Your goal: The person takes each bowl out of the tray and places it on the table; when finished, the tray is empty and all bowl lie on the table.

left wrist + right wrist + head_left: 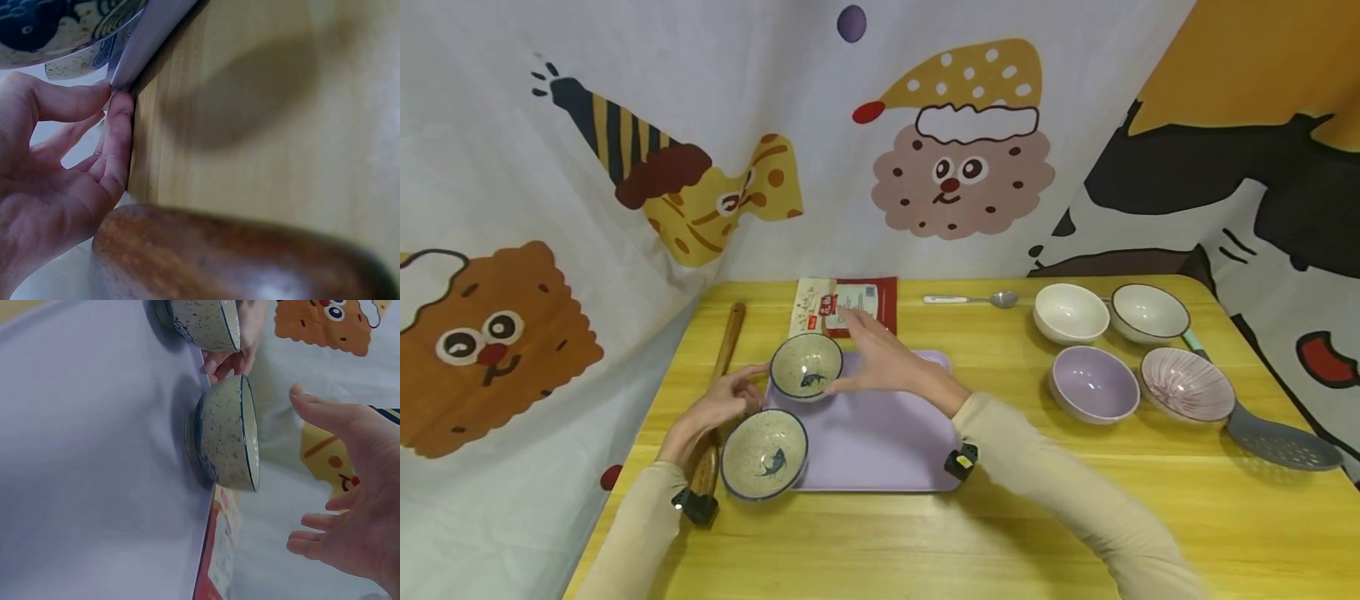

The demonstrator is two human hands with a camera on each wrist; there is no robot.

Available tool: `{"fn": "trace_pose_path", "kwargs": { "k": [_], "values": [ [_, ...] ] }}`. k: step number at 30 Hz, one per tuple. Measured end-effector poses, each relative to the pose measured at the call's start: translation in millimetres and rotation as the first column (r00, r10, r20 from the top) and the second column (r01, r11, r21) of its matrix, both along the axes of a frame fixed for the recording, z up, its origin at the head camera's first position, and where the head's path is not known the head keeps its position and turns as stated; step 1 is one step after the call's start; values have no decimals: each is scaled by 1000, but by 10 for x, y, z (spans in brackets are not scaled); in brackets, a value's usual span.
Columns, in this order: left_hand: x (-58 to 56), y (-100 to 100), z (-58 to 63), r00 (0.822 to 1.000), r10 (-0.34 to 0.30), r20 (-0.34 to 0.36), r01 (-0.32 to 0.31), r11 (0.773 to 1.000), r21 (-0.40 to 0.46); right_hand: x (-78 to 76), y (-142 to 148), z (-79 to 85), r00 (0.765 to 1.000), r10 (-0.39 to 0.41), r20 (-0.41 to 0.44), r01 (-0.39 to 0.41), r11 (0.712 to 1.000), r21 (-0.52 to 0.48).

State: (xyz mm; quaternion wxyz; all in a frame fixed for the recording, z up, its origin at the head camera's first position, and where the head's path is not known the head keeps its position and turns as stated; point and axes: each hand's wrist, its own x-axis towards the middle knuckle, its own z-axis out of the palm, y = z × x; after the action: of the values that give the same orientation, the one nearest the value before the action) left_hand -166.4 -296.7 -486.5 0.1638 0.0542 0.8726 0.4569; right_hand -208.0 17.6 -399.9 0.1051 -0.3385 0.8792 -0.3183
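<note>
My left hand (pixel 718 407) is at the left edge of a lilac tray (pixel 887 446). In the left wrist view, its thumb and forefinger pinch the tray's rim (pixel 153 40). Two speckled bowls with blue rims and a blue fish inside are at the tray's left side: the far bowl (pixel 797 360) and the near bowl (pixel 752 454). My right hand (pixel 887 360) is over the tray just right of the far bowl, fingers and thumb spread. The right wrist view has that hand (pixel 362 494) apart from the bowl's rim, holding nothing.
Left of the tray lies a long wooden utensil (pixel 728 346). Behind it are a red and white packet (pixel 880 292) and a spoon (pixel 1002 299). To the right stand a white bowl (pixel 1070 312), a dark-rimmed bowl (pixel 1150 312), a purple bowl (pixel 1093 383), a striped bowl (pixel 1187 383) and a slotted turner (pixel 1277 440).
</note>
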Motion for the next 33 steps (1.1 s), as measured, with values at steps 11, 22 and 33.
{"fn": "trace_pose_path", "kwargs": {
  "k": [11,22,33],
  "values": [
    [-3,-7,-7,1000,15,3,-15,1000,4,-140,-381,-232,996,80,30,-81,995,65],
    [6,11,13,999,36,21,-36,999,-9,-123,-437,-563,996,18,87,-14,999,-44],
    [27,9,18,1000,14,-9,-14,999,42,-26,-354,-688,990,-122,72,133,972,-191]
  ]
}}
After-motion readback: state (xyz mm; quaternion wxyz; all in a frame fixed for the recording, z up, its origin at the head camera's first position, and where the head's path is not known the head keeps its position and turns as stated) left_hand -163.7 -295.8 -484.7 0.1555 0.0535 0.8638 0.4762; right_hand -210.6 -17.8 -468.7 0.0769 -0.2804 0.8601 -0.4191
